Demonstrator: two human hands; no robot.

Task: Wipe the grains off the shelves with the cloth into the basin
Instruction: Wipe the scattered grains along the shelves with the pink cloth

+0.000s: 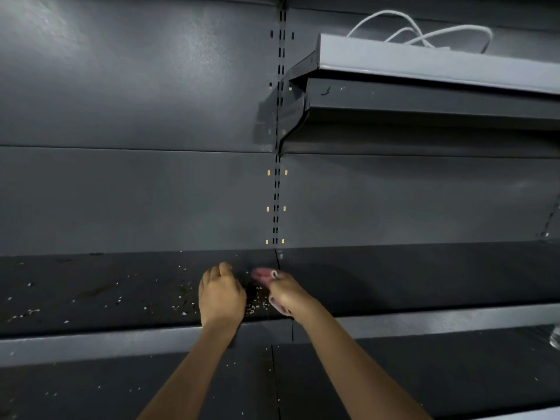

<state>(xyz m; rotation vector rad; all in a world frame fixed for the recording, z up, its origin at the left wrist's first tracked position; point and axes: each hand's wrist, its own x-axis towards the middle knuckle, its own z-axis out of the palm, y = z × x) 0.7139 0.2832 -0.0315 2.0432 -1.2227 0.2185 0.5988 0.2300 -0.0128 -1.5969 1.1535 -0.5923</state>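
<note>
A dark grey metal back panel (136,116) fills most of the view, split by a slotted vertical upright (276,207). Against it runs a long, dark grey metal shelf (424,277) with a paler front lip, and a second dark shelf (454,374) lies below it. High on the right hangs a shorter grey metal shelf (439,65) on a bracket, with a looped white cable (424,28) lying on top.

The left half of the long shelf is strewn with small pale grains (181,304), thickest in a heap between the two hands; a few more dot the lower shelf. At the far right edge a bit of something clear shows, too cropped to identify.

The left hand (221,295) rests on the long shelf just left of the heap, its fingers curled under at the knuckles; whether it holds anything cannot be told. The right hand (288,295) sits just right of the heap, gripping a bunched pink cloth (263,273) that pokes out beyond the fingers and touches the shelf near the seam.
</note>
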